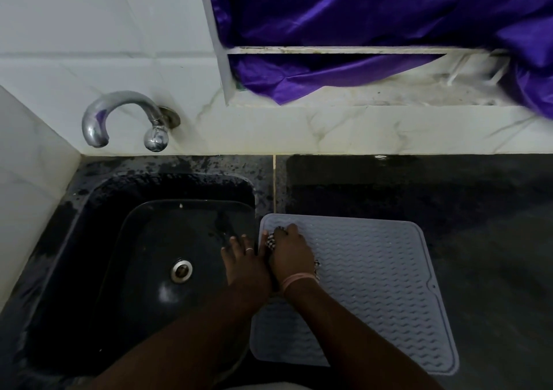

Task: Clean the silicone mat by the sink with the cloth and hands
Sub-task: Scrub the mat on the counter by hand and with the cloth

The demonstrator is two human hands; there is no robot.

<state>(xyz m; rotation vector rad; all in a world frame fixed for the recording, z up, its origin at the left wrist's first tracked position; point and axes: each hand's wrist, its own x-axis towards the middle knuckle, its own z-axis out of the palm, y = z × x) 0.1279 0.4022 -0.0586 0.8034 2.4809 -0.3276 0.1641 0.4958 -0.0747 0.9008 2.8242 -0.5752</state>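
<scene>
The checked cloth (270,243) is clamped under the curled fingers of the right hand (291,258) on the mat (374,285), while the left hand (244,262), fingers spread, is rested beside it at the sink (89,240) edge, where the mat could be dragged over by hard wiping.

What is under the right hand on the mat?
A checkered cloth, bunched beneath the right hand, pressed on the grey silicone mat. Most of the cloth is covered; only edges show.
</scene>
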